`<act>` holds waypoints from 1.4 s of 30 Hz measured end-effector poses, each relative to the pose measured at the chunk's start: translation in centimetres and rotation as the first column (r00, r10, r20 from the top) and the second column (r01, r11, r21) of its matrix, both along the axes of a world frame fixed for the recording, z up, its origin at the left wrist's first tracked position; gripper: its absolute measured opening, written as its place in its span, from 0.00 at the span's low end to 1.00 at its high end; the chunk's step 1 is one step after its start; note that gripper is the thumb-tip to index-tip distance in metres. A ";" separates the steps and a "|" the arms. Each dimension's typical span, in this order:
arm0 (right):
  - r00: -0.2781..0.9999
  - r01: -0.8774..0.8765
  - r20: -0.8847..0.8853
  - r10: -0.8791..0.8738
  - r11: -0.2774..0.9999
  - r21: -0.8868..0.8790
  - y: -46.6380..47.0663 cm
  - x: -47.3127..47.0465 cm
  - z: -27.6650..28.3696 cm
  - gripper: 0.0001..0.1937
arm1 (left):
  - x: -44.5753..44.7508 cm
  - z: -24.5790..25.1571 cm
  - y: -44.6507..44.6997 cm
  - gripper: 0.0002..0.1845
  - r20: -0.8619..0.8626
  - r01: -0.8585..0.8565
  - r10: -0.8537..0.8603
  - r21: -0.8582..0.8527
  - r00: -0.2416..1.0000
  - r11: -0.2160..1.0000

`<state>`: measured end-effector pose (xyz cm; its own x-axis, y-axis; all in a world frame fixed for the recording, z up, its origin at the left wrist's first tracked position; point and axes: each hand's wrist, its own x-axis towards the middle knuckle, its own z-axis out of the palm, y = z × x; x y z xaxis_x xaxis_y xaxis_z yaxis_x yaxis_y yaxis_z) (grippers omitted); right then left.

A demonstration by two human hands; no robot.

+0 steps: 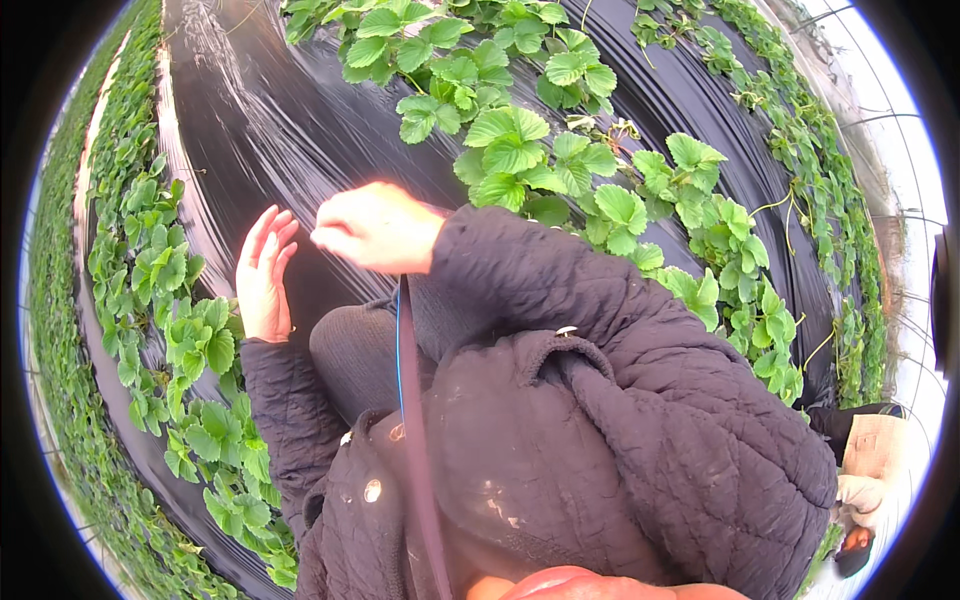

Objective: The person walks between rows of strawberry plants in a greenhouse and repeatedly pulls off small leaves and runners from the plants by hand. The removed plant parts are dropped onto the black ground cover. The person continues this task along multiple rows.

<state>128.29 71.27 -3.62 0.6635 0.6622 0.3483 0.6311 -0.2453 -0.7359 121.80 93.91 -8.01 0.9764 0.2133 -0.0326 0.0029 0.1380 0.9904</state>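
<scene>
My left hand (266,281) is raised above the furrow, palm turned inward and fingers a little apart, with nothing seen in it. Close beside it, without touching, is my right hand (375,229). Its fingers curl downward and bright light washes them out, so whatever may lie inside is hidden. Black plastic mulch film (247,112) stretches beneath both hands. Strawberry plants (510,157) with toothed green leaves grow beyond my right hand and sleeve. Another row of strawberry plants (202,337) runs beside my left forearm.
My bent knee (349,360) in dark trousers is under the hands. A strap (420,450) hangs down my dark quilted jacket (525,450). Further right, another person (862,480) is among the rows, near the pale tunnel wall (907,225). More plant rows (60,300) line the far left.
</scene>
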 end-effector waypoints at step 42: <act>0.768 0.618 0.279 -0.576 0.555 -0.557 -21.1 0.1 -12.3 0.16 | 8.0 -12.5 -24.1 0.21 -0.157 0.515 -0.498 0.089 0.853 0.853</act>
<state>128.41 50.15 -15.94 0.9768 0.1945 0.0892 0.2114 -0.9413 -0.2630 129.80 69.80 -20.54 0.9394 -0.2995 -0.1668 0.1626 -0.0390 0.9859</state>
